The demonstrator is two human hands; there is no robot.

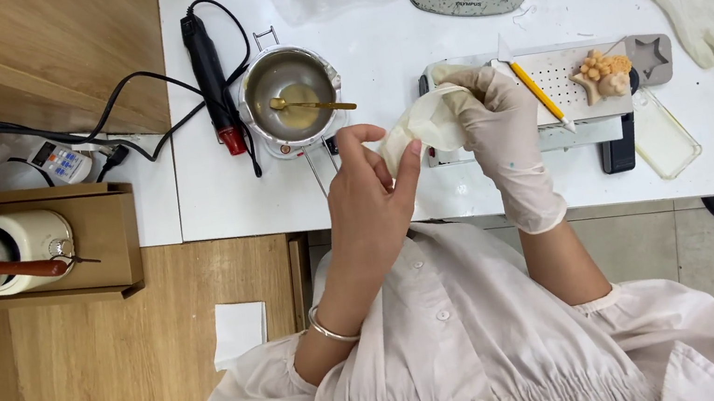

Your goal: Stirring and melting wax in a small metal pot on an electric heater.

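My left hand [371,187] is bare, wears a silver bangle at the wrist, and pinches the open end of a crumpled white glove [423,125] between thumb and fingers. My right hand [502,127] wears a white glove of the same kind and grips the other end of the loose glove. Both hands are held above the front edge of the white table [412,192], just in front of a white perforated tray [560,76].
A metal pot [293,97] with yellow liquid and a gold spoon stands left of the hands, beside a black heat gun [209,72]. On the tray lie a yellow-handled knife [537,91], a peach moulded figure [604,75] and a grey star mould [649,59]. Another glove [713,10] lies at the right.
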